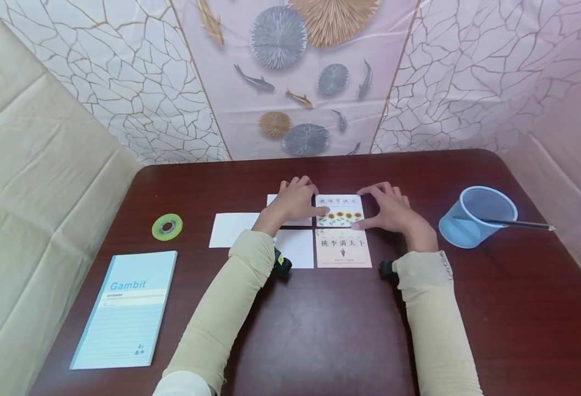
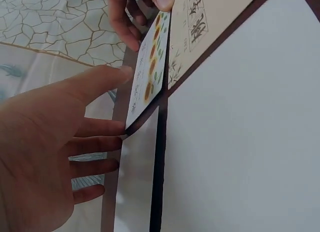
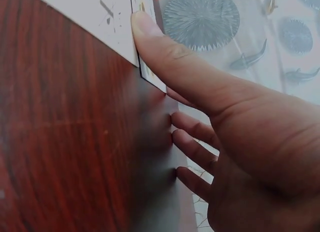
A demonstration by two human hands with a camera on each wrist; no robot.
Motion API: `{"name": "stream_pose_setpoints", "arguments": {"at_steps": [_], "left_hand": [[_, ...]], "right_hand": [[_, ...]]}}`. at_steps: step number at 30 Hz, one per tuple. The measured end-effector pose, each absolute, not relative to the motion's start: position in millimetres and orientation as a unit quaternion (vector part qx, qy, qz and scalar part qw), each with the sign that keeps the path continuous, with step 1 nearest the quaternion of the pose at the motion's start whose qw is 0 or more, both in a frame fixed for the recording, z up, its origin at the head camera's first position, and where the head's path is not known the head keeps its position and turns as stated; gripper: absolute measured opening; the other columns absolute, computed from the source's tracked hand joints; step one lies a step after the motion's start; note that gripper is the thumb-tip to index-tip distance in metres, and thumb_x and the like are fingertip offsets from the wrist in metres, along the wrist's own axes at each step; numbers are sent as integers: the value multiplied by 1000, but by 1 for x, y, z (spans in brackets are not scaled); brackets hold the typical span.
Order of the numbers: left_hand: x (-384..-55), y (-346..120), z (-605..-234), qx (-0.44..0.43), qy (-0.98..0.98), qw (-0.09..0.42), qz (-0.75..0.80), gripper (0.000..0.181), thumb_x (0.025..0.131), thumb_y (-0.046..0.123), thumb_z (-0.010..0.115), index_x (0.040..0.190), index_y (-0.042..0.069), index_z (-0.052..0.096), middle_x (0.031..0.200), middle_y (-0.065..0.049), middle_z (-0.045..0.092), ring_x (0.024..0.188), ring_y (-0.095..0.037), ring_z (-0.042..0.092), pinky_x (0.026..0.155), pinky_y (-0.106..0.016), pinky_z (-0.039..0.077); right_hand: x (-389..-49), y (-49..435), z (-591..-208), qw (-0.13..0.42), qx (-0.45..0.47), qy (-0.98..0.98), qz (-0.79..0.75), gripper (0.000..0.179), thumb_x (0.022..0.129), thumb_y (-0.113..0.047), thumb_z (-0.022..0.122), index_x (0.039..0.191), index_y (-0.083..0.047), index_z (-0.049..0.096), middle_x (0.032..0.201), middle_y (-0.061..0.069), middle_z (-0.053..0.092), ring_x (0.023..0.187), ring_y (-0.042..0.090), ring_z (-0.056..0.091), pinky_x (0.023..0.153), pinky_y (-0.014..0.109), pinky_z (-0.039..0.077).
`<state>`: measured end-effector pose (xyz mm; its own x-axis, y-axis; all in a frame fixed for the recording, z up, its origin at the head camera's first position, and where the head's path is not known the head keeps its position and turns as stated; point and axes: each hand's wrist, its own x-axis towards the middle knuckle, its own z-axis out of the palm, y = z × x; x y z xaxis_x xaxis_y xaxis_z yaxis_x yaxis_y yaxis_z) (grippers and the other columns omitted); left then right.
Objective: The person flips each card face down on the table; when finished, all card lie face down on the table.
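Note:
A card printed with sunflowers (image 1: 339, 218) lies above a beige card with Chinese characters (image 1: 343, 250). My right hand (image 1: 394, 212) holds the sunflower card at its right side, the thumb (image 3: 165, 47) on the lower right corner and the index finger by the upper one. Over the card's left side is my left hand (image 1: 292, 203). In the left wrist view its fingers are stretched out, the index fingertip at the card's corner and the thumb (image 2: 102, 81) raised over it. Blank white cards (image 1: 297, 247) lie to the left, one partly hidden under the left hand.
Another blank white card (image 1: 233, 228) lies farther left. A green tape roll (image 1: 167, 227) and a light blue notebook (image 1: 127, 311) are on the table's left side. At the right stands a blue mesh cup (image 1: 468, 223) with a dark pencil (image 1: 518, 224) in it.

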<state>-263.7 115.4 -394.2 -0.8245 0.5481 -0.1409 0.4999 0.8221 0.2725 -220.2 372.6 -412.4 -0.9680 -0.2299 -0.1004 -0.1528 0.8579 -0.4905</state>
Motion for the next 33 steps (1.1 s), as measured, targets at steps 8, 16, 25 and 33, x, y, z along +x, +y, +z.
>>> {"name": "stream_pose_setpoints", "arguments": {"at_steps": [8, 16, 25, 33], "left_hand": [[-266, 116, -390, 274, 927, 111, 231, 70, 84, 51, 72, 133, 9, 48, 124, -3, 52, 116, -19, 45, 94, -41, 31], [-260, 125, -388, 302, 903, 135, 276, 100, 74, 29, 87, 151, 3, 28, 141, -11, 46, 130, -23, 41, 106, -41, 33], [-255, 123, -382, 318, 929, 85, 170, 100, 70, 44, 86, 147, 7, 34, 134, -6, 43, 120, -21, 39, 97, -41, 31], [-251, 128, -374, 356, 928, 14, 109, 90, 67, 59, 82, 135, 12, 46, 125, 1, 46, 111, -17, 41, 98, -45, 22]], "right_hand": [[-222, 371, -416, 69, -94, 957, -265, 90, 65, -52, 88, 135, -9, 49, 139, 20, 33, 121, 39, 30, 96, 58, 22], [-222, 371, -415, 60, -102, 959, -258, 91, 64, -52, 88, 133, -7, 48, 136, 18, 36, 120, 37, 30, 96, 56, 22], [-219, 370, -408, 79, -122, 954, -264, 103, 65, -46, 89, 145, -5, 38, 138, 19, 39, 121, 37, 32, 99, 58, 23], [-214, 361, -395, 36, -156, 943, -291, 95, 64, -40, 92, 140, -9, 45, 135, 13, 46, 122, 30, 37, 103, 54, 28]]}}
